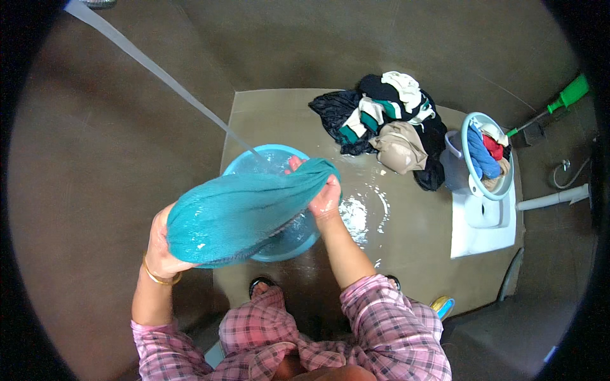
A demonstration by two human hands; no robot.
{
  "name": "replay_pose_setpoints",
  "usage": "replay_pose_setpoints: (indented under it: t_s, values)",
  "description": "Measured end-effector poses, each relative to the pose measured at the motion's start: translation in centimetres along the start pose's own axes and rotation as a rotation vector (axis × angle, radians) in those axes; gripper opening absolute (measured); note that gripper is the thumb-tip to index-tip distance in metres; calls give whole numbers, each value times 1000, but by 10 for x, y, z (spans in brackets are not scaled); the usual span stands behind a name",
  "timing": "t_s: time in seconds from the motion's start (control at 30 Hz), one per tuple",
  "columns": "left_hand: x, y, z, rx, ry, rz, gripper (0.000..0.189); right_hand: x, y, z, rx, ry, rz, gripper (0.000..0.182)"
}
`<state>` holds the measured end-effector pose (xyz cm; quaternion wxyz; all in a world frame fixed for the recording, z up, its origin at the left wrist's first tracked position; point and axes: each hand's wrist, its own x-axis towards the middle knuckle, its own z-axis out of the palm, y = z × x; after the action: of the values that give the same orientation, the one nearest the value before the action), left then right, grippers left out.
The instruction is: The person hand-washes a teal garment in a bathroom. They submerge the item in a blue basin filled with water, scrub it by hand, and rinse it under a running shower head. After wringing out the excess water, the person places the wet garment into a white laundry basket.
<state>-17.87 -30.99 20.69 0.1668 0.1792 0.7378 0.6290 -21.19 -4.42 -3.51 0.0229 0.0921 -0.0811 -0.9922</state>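
Note:
A wet teal cloth [233, 209] is stretched between my two hands, above a blue plastic basin [312, 243]. My left hand [164, 243] cups the cloth's broad, rounded left end. At the other end, my right hand [326, 195] grips the gathered, narrower part. Dark trim runs along the cloth's lower edge. A stream of water [186, 95] falls from the upper left into the basin, which holds water. Part of the basin is hidden behind the cloth.
A heap of black, white, green and beige clothes [400, 143] lies on the wet tiled floor [271, 114]. Farther right, a bucket of clothes [491, 157] stands by a white squat toilet [486, 214]. A green-handled brush [569, 93] leans near the wall.

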Motion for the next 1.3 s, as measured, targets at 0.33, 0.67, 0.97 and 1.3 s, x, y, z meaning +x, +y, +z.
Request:
replay_pose_setpoints:
  t_s: [0.33, 0.67, 0.97, 1.3]
  values:
    - [25, -167, 7, 1161, -42, -122, 50, 27, -52, 100, -289, -213, -59, 66]
    - [74, -291, 116, 1323, -578, -629, 49, 13, -61, 105, -916, -83, -9, 47]
    - [90, -265, 122, 1360, -455, -667, 55, -46, -22, 79, -1651, 83, 373, 56]
    - [-18, -105, 132, -116, 301, -701, 35, -164, 7, 143, -1374, 582, 142, 31]
